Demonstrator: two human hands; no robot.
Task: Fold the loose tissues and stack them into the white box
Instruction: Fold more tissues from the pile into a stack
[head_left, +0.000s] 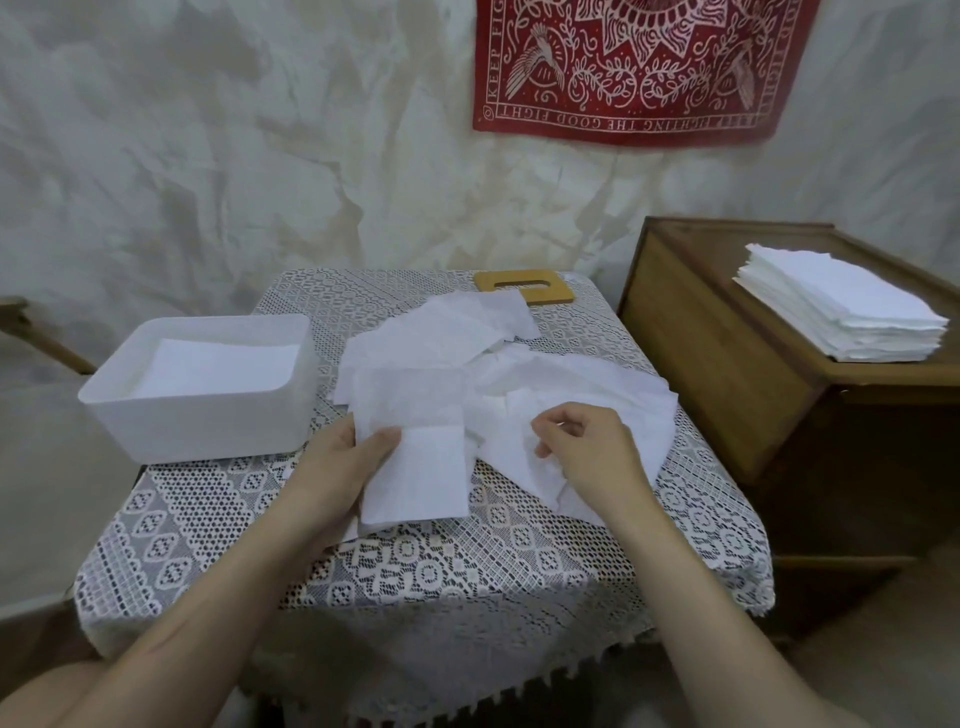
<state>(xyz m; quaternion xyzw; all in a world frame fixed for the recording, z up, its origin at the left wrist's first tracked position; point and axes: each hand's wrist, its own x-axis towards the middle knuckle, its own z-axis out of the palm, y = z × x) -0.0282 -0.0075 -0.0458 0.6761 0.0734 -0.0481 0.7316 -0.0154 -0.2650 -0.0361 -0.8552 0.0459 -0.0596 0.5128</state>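
A heap of loose white tissues (498, 364) lies across the middle of the lace-covered table (426, 566). My left hand (343, 462) pinches the left edge of a folded tissue (421, 478), thumb on top, near the heap's front. My right hand (587, 447) hovers with curled fingers over a crumpled tissue (613, 410) on the right; whether it grips the paper is unclear. The white box (208, 415) stands open at the table's left, and folded tissues (223, 364) lie flat inside it.
A wooden lid with a slot (524, 293) lies at the table's back edge. To the right stands a wooden cabinet (727, 364) with a tall stack of folded tissues (841, 306) on top. A red patterned cloth (639, 67) hangs on the wall.
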